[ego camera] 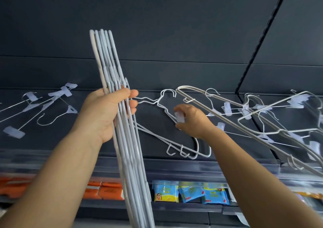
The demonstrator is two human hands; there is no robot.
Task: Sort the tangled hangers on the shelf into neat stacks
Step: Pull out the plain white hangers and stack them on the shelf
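Note:
My left hand (108, 112) grips a bundle of several white wire hangers (111, 67), held upright on edge in front of the dark shelf (150, 126). Two more white hangers (176, 140) stick out flat to the right from that hand. My right hand (190, 119) pinches a translucent plastic clip (180, 117) over the shelf. To the right lies a tangle of white hangers and clip hangers (262, 119). Loose clip hangers (43, 109) lie spread on the left of the shelf.
A dark panelled wall (157, 26) rises behind the shelf, with a black slotted upright (258, 40) at right. Below the shelf edge sit orange packs (104, 191) at left and blue packs (190, 192) in the middle.

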